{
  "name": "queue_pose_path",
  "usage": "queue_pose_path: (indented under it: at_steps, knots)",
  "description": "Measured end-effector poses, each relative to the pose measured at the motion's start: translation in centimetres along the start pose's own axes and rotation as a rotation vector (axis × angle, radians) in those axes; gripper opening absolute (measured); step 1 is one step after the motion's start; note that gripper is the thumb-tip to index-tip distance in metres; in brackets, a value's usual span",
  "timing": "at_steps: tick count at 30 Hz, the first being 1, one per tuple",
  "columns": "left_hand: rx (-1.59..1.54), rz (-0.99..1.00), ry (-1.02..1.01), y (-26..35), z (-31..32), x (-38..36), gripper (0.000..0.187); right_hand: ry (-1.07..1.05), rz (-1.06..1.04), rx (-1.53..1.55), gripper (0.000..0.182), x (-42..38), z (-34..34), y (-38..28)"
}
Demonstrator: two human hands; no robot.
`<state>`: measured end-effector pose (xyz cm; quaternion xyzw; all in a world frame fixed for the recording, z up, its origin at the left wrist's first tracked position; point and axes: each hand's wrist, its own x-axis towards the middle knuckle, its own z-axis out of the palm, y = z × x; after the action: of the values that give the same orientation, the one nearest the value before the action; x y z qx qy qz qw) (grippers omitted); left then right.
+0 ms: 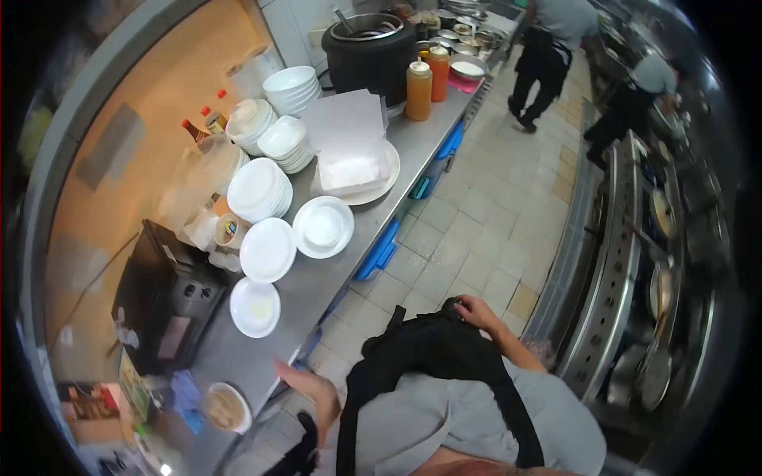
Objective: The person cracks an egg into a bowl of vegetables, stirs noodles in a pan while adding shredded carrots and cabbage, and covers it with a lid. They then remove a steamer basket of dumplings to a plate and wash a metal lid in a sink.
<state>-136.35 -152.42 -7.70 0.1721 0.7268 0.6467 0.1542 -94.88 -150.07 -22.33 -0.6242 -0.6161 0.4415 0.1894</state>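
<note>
My left hand (308, 386) is blurred beside the edge of the steel counter (305, 295), fingers stretched toward it, holding nothing. Close to it on the counter stands a white bowl (228, 408) with brownish contents. A white plate (255, 308) with a pale smear lies farther along, below a stack of white plates (267, 251). On the other side, my right hand (474, 312) touches the top edge of the black apron (429, 347), fingers curled at a dark strap or clip; the grip is partly hidden.
A white open box (349, 163) rests near more stacked bowls. Sauce bottles (419, 91) and a black pot (369, 59) stand farther back. Two people (548, 47) are in the tiled aisle (456, 246). Stoves with pans (627, 262) line the right side.
</note>
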Motion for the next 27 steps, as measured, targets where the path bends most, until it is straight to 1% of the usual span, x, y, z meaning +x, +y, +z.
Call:
queue_pose_path:
  at_steps: [1,2,4,5,6,8,9,10,11,12,13,14,16,18,19,20,21,22,25,26,27]
  knots:
    - [-0.047,0.178,-0.152,-1.7,1.8,1.6,0.053,0.007,0.084,0.060,0.037,-0.5,-1.6,1.3]
    - [0.228,0.326,-0.238,2.0,3.9,0.7,0.051,-0.034,0.073,0.049,0.037,-1.0,-2.6,3.2]
    - [-0.049,0.307,-0.408,7.2,9.0,-0.2,0.047,0.101,0.216,0.245,0.039,-1.4,-5.5,6.9]
    - [0.046,0.463,-0.419,10.2,11.2,-0.9,0.042,0.117,0.233,0.227,0.039,-1.7,-7.3,8.6]
    - [0.147,0.614,-0.433,13.2,13.3,-1.4,0.038,0.079,0.222,0.209,0.039,-2.2,-8.8,10.5]
    - [-0.198,0.571,-0.427,17.4,17.9,-2.8,0.030,0.262,0.361,0.489,0.035,-2.7,-11.5,13.5]
    - [-0.223,0.552,-0.443,19.7,19.2,-3.3,0.029,0.199,0.339,0.468,0.035,-2.7,-12.3,16.1]
    - [-0.257,0.538,-0.472,21.7,20.2,-3.5,0.028,0.257,0.349,0.572,0.033,-2.7,-13.1,19.4]
    - [-0.248,0.542,-0.446,22.9,20.9,-3.0,0.028,0.338,0.369,0.684,0.031,-2.2,-13.9,21.4]
    - [-0.136,0.680,-0.503,24.0,22.0,-2.2,0.027,0.340,0.370,0.686,0.031,-1.8,-14.8,21.8]
    - [-0.031,0.820,-0.579,25.1,23.7,-1.5,0.026,0.390,0.422,0.711,0.030,-1.9,-15.5,22.2]
    - [-0.049,0.888,-0.602,26.2,25.6,-0.9,0.026,0.449,0.478,0.741,0.029,-2.1,-16.1,22.2]
    - [0.048,0.975,-0.633,28.6,29.3,-0.2,0.026,0.503,0.510,0.749,0.029,-1.4,-16.7,21.3]
    - [0.038,1.003,-0.672,30.5,33.9,0.6,0.025,0.458,0.504,0.788,0.030,0.5,-16.8,20.8]
    - [0.029,1.029,-0.691,31.4,36.5,1.2,0.025,0.471,0.500,0.795,0.030,1.5,-16.9,20.0]
    - [0.016,1.035,-0.699,32.2,39.1,2.0,0.025,0.424,0.492,0.655,0.030,2.3,-17.3,18.4]
    - [0.092,1.125,-0.717,32.9,41.8,2.9,0.026,0.380,0.481,0.514,0.030,3.0,-17.7,16.8]
    - [0.168,1.213,-0.733,33.4,44.6,3.9,0.027,0.354,0.469,0.431,0.031,4.2,-17.4,17.9]
    - [0.207,1.243,-0.770,33.9,53.9,7.9,0.030,0.350,0.341,0.349,0.033,6.5,-14.6,27.8]
    - [0.251,1.269,-0.798,33.9,56.7,9.2,0.030,0.364,0.355,0.348,0.033,7.1,-14.9,28.9]
    - [0.237,1.268,-0.810,33.7,59.2,10.3,0.030,0.383,0.387,0.355,0.034,7.6,-16.0,28.1]
